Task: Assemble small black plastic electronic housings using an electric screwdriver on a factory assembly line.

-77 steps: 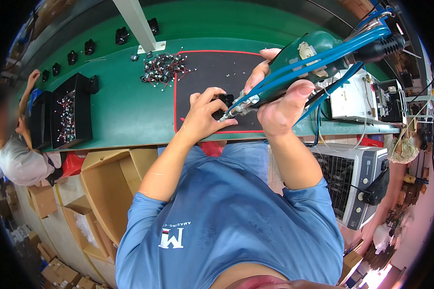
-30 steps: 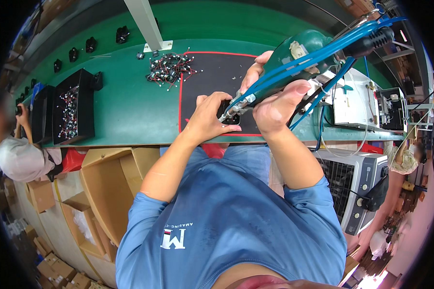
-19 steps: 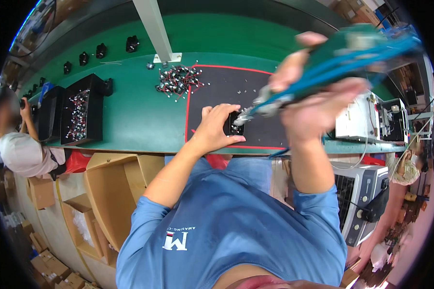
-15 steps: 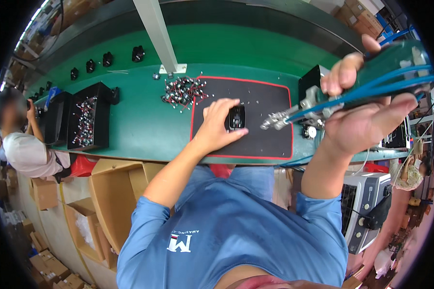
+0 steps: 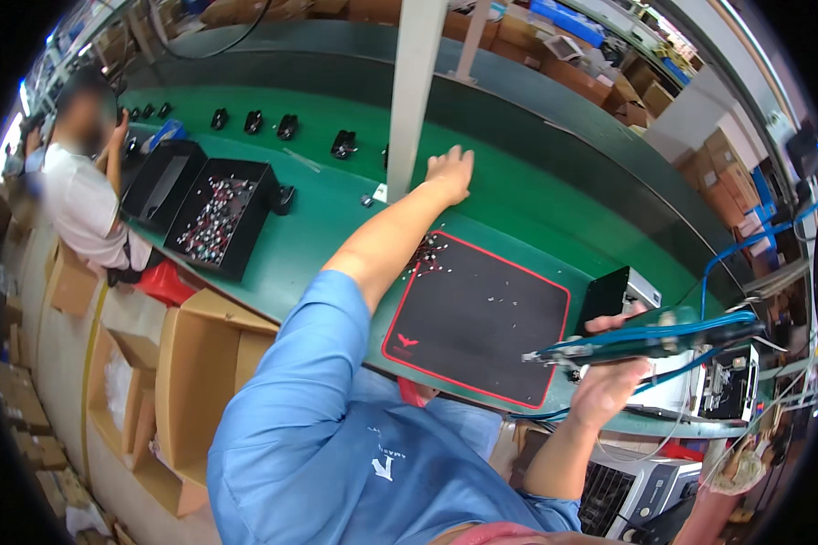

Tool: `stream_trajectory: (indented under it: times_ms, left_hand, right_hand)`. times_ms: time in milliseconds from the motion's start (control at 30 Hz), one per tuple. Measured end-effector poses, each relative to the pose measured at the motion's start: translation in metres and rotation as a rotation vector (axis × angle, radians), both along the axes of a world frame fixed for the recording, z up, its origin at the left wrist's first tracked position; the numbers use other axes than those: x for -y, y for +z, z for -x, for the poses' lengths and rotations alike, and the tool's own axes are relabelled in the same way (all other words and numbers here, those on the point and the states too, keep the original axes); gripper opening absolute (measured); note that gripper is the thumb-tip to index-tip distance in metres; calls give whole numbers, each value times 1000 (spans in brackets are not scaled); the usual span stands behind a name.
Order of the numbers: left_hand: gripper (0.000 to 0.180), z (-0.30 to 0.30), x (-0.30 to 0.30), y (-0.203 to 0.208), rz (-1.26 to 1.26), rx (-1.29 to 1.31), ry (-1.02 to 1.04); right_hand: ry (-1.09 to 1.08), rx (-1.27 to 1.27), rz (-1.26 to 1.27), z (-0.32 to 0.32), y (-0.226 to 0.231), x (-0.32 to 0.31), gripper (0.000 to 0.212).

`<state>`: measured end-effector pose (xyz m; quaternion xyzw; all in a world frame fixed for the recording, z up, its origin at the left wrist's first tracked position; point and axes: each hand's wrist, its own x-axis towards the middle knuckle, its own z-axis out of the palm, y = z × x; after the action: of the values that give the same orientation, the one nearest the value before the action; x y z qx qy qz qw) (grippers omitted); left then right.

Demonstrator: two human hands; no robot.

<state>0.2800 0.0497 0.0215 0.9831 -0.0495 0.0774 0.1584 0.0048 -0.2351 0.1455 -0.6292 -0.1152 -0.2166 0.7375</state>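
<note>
My left hand (image 5: 452, 174) reaches past the foot of a pale post (image 5: 412, 100), over the green belt (image 5: 509, 173). Its fingers look bent, and whatever may be beneath them is hidden. A row of small black housings (image 5: 344, 143) stands on the belt to its left. My right hand (image 5: 609, 381) grips a dark green handheld tool (image 5: 668, 334) fitted with blue hoses and a thin metal tip. That tip hangs over the right part of a black mat (image 5: 477, 322) with a red border. Tiny pale bits lie on the mat. Past its far left corner, a pile of small wired parts (image 5: 430, 254) is partly covered by my left arm.
A black box (image 5: 262, 218) of wired parts stands on the left of the green bench (image 5: 309, 241). A person (image 5: 91, 182) sits beyond it. Cardboard boxes (image 5: 186, 391) are at the lower left. Black equipment (image 5: 609, 292) stands right of the mat, and blue hoses trail there.
My left hand has left the mat, where it held a black housing, and swung forward to the belt. That housing no longer shows on the mat. The tool has dropped lower and nearer. My view has turned.
</note>
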Motion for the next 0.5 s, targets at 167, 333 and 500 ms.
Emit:
stream_trajectory:
  times_ms: [167, 333, 500]
  left_hand:
    - [32, 130, -64, 73, 68, 390, -111]
    - [43, 170, -219, 28, -331, 129, 523]
    - [79, 172, -234, -24, -539, -70, 540]
  right_hand:
    - [-740, 631, 475, 14, 28, -18, 61]
    - [134, 253, 771, -18, -10, -98, 23]
    - [130, 136, 985, -111, -94, -162, 23]
